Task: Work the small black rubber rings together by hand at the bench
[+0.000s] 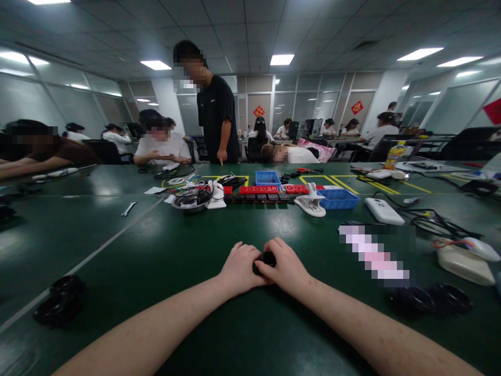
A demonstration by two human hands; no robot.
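Note:
At the middle of the green table, a small black round piece (pixel 269 258) with a hollow-looking top sits between my two hands. My right hand (pixel 288 263) curls its thumb and fingers around the piece. From the other side my left hand (pixel 241 269) closes on it too, with its fingertips partly hidden behind the piece. Fingers cover most of its shape, so its exact kind does not show. Black ring-shaped parts (pixel 60 302) lie by my left forearm, and two similar black rings (pixel 415 300) lie beyond my right forearm.
Across the table stand red power strips (pixel 258 189), blue bins (pixel 338 198) (pixel 267 178), white clip stands (pixel 311 201) and a metal bowl (pixel 191 200). A wrench (pixel 128 209) lies left. A white power bank (pixel 384 211) and cables (pixel 442 227) lie right. A person (pixel 217 115) stands opposite.

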